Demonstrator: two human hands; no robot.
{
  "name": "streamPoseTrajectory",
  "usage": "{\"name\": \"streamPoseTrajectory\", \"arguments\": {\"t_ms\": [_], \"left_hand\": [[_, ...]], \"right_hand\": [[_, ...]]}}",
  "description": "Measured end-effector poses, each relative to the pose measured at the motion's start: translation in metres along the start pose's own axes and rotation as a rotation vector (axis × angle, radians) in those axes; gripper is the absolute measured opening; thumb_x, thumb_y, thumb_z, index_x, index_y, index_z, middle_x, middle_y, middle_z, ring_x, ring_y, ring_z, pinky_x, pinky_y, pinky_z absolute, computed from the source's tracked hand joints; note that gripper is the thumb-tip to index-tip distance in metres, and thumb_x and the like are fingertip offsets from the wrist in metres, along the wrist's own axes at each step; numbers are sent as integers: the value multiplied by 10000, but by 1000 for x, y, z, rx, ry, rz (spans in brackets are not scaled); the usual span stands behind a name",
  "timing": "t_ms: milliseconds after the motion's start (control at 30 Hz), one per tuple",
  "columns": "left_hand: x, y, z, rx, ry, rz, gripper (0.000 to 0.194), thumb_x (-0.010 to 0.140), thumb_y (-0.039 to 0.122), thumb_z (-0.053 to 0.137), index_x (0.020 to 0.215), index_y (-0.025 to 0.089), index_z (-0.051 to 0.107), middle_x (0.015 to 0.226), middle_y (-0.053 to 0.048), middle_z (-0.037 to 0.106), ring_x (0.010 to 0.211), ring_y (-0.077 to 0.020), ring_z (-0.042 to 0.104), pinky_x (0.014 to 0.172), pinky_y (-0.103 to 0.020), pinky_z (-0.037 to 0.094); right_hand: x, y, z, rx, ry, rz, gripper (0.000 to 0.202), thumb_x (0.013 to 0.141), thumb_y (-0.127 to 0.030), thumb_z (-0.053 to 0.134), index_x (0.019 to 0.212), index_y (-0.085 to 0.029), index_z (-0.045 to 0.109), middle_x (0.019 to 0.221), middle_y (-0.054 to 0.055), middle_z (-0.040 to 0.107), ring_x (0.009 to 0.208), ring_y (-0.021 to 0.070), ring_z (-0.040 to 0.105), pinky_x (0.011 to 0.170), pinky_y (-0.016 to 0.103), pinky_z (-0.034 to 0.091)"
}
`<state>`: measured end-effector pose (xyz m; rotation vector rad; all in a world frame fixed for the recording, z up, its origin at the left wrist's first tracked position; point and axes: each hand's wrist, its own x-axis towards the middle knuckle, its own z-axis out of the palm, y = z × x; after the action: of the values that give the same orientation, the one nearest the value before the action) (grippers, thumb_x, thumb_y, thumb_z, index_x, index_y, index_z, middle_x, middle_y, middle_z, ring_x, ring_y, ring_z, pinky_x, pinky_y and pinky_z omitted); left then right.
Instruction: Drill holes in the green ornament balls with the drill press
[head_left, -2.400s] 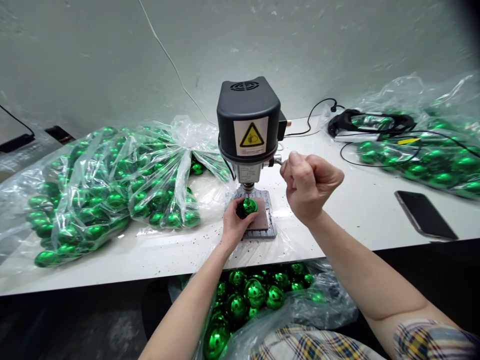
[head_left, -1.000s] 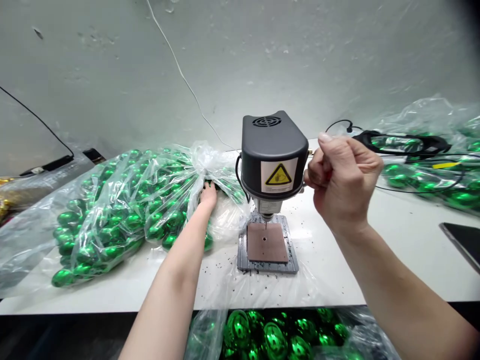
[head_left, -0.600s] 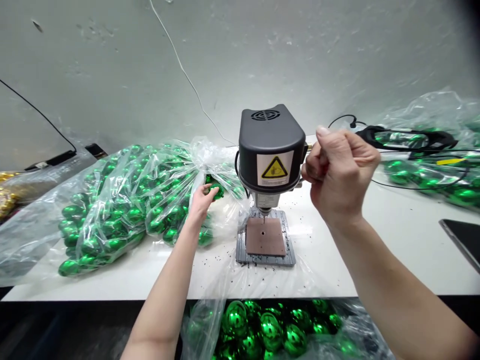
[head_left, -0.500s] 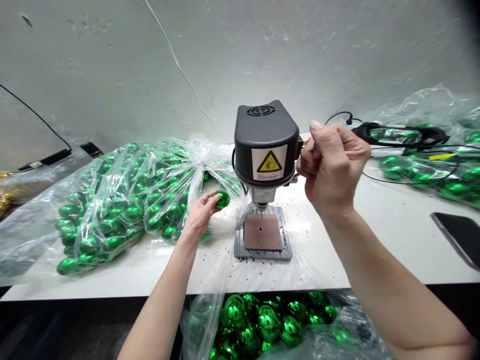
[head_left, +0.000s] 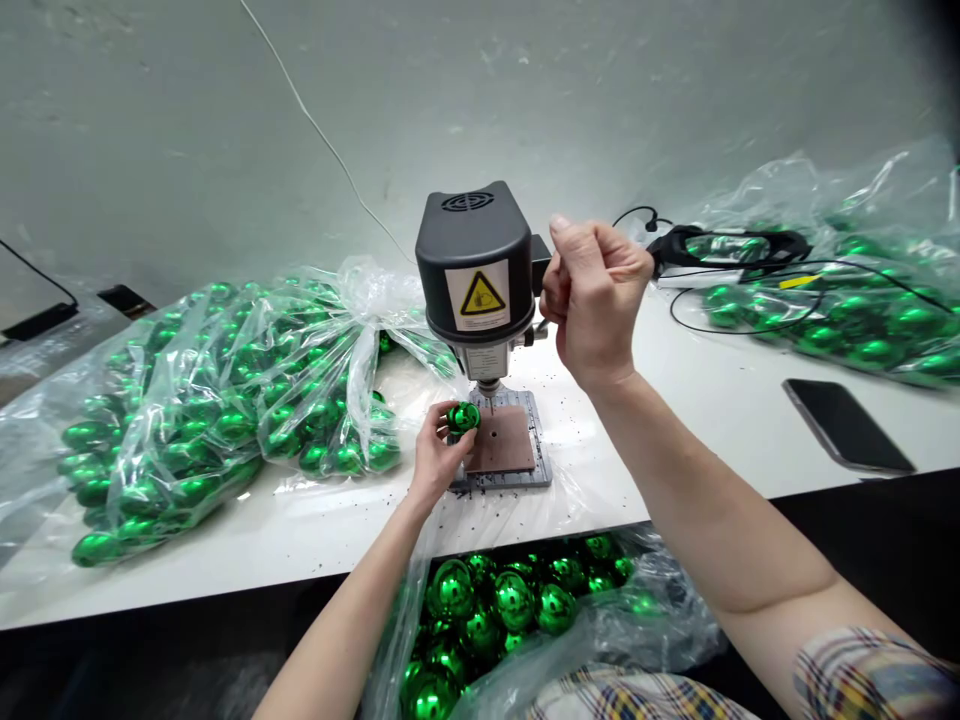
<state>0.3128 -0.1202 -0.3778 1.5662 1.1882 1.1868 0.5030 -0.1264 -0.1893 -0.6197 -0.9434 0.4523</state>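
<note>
A shiny green ball (head_left: 463, 418) is pinched between the thumb and fingers of my left hand (head_left: 436, 450), just left of the drill bit and over the edge of the base plate. The small black bench drill press (head_left: 476, 260) carries a yellow warning label. Below its bit lies a brown square pad (head_left: 514, 445) with a small hole, on a grey metal base (head_left: 541, 470). My right hand (head_left: 600, 300) is closed in a fist at the right side of the drill head, around the feed lever (head_left: 536, 333), whose grip the fingers mostly hide.
A clear bag of green balls (head_left: 225, 400) fills the table's left side. Another bag (head_left: 855, 320) lies at the right, near a black strap (head_left: 727, 246) and a phone (head_left: 844, 425). Below the front edge sits an open bag of green balls (head_left: 514, 600). Dark shavings dot the tabletop.
My left hand has brought the green ball rightward from beside the bag to the drill's base. The right fist stays at the lever. The view has shifted to the right.
</note>
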Motion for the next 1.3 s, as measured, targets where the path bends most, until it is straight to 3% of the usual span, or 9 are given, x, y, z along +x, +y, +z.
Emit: {"name": "streamPoseTrajectory", "arguments": {"t_ms": [100,300,467,633,767,967,1300], "left_hand": [[1,-3,2,63,-62,75,408,740,292,755,1134,219,679,1212,-83,643,1086,-213,622,871,-315,516],[-1,-6,10,-81,-135,-35,495,806,399,725,1248,192,643,1231,-112,650,1018,-207,655,898,-352,542],[-4,0,16,-77,-125,-85,560,748,351,784,1256,175,624,1136,-104,701,981,-217,672,909,-369,537],[-9,6,21,80,-98,7,476,694,317,822,1130,184,688,1086,-81,645,902,-188,641,810,-310,533],[-10,3,30,85,-68,19,507,689,332,833,1149,190,675,1109,-77,622,903,-188,637,796,-308,536],[-11,-4,36,-10,-95,-102,593,718,346,827,1243,167,617,1095,-107,701,976,-245,666,887,-400,548],[-10,-12,36,-84,-111,-81,586,712,327,832,1239,188,618,1190,-119,685,1092,-267,654,1007,-444,508]], "right_hand": [[2,2,0,-21,-19,-2,533,862,-516,670,563,-215,346,446,-70,354,386,46,352,365,216,276],[2,1,1,-67,-16,-27,583,881,-562,613,555,-217,276,451,-69,332,384,34,310,364,206,260],[2,1,1,-79,-10,-8,543,899,-496,614,568,-220,283,462,-70,324,400,39,312,366,200,267],[2,0,1,-81,-15,-5,545,897,-509,615,570,-220,287,466,-70,323,402,40,321,367,200,273],[0,-2,1,-62,-14,-4,574,870,-557,635,558,-221,290,460,-68,325,395,44,322,371,212,262],[-7,-4,-4,-72,-45,-52,535,898,-422,649,543,-213,309,448,-67,344,391,43,289,385,234,243],[-42,4,-25,-49,-124,-217,517,908,-267,632,515,-192,305,449,-71,290,401,48,309,413,256,214]]}}
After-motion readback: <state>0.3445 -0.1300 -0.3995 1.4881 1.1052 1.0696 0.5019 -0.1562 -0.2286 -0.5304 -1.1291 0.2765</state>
